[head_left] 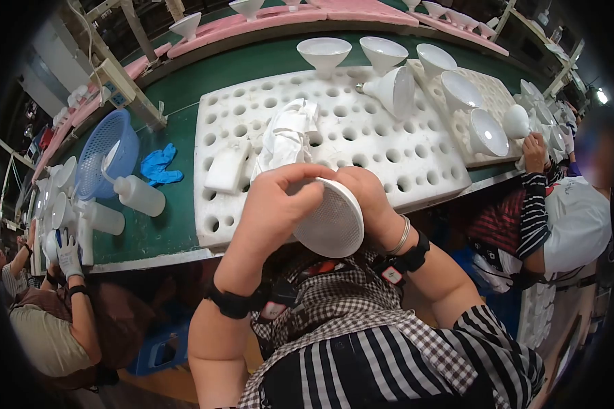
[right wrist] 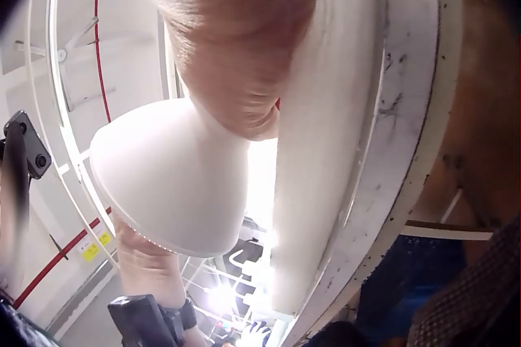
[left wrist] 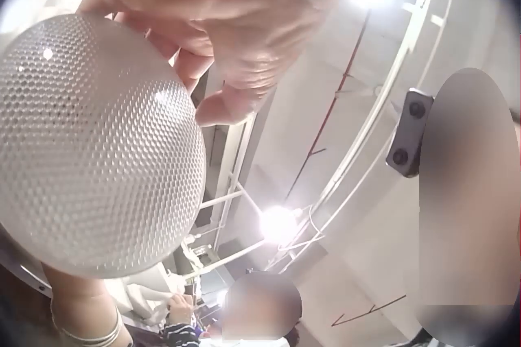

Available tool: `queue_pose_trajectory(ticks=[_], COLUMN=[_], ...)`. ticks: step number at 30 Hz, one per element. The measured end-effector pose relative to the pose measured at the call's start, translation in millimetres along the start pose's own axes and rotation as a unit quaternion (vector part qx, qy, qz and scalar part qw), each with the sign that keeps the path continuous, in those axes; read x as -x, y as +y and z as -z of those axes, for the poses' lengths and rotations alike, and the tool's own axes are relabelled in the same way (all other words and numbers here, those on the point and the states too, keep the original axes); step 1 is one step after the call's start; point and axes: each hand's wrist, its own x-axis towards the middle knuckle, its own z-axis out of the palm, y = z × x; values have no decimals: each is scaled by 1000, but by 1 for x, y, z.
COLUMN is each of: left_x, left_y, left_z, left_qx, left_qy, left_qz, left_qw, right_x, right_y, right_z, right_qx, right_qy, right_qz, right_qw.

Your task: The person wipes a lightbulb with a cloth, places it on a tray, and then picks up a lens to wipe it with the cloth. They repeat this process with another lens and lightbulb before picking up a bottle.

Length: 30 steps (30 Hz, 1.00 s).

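Observation:
Both hands hold one reflector lamp bulb point(head_left: 331, 221) in front of the body, its dimpled lens tilted up toward the head camera. My left hand point(head_left: 276, 208) curls its fingers over the rim; the left wrist view shows its thumb near the lens point(left wrist: 98, 152) edge and other fingers partly hidden behind. On the far side, my right hand point(head_left: 368, 198) grips the narrow neck end, which it hides. In the right wrist view the smooth white outer cone point(right wrist: 175, 180) widens below the right hand point(right wrist: 236, 46). A crumpled white cloth point(head_left: 290, 133) lies just beyond the hands.
A white foam board point(head_left: 327, 116) with rows of holes covers the bench, with a small foam block point(head_left: 226, 167) on it. Several bulbs stand around its far edge; one bulb point(head_left: 392, 92) lies sideways. Blue basket point(head_left: 106, 146), blue glove point(head_left: 160, 165) and white bottle point(head_left: 140, 195) are left. People work either side.

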Motion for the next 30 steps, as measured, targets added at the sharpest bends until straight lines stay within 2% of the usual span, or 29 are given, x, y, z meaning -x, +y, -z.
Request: queue_pose_trajectory(ticks=[2,4,6,10,12,13,14,17,18,19,20,21,22,23,24,25,26,28,30], left_x=[-1,4,8,8,0,-3,-4,-2,-1,0,-3,-4,-6,-7,-5,-3,-3,-6,-8], left_y=[-1,0,-2,2,-1,-6,-10,-17,-18,-20,-25,-29,-33,-37,-44,-52,-60,-71,-75], left_z=[5,-1,-14,-17,-3,3,6,12,14,17,27,41,53,59,62,66,71,78,80], left_qx=[64,51,-3,-71,83,124,122,133,103,73,-33,-247,-446,-447,-522,-589,-591,-587,-575], left_qy=[-2,4,67,90,54,54,56,70,111,151,226,291,342,341,325,305,304,246,246], left_qz=[7,-5,-107,-104,-27,-39,-43,-45,-72,-100,-137,-191,-236,-242,-148,-49,-52,-53,-53], left_qw=[998,999,992,988,995,990,990,988,986,981,964,904,792,791,775,747,745,770,779], right_x=[-2,-1,1,4,2,0,-3,-6,-5,-1,3,7,9,9,4,-3,-8,-13,-11], right_y=[-4,-1,5,10,6,1,-3,-10,-8,-2,3,9,14,18,13,2,-5,-9,-4], right_z=[3,0,-6,-9,-6,-2,1,6,4,-2,-7,-12,-18,-20,-13,-1,7,10,8], right_qx=[-3,-24,-45,-49,-38,-26,-13,-14,-13,-130,-243,-240,-342,-440,-439,-356,-268,-252,-236], right_qy=[7,1,-7,-5,-14,-41,-67,-50,-49,-15,21,24,44,63,67,65,63,76,84], right_qz=[12,0,-13,-24,-21,-37,-52,-28,-26,-59,-92,-90,-147,-199,-195,-148,-102,-97,-101], right_qw=[1000,1000,999,998,999,998,996,998,998,990,965,966,927,873,875,920,956,960,963])
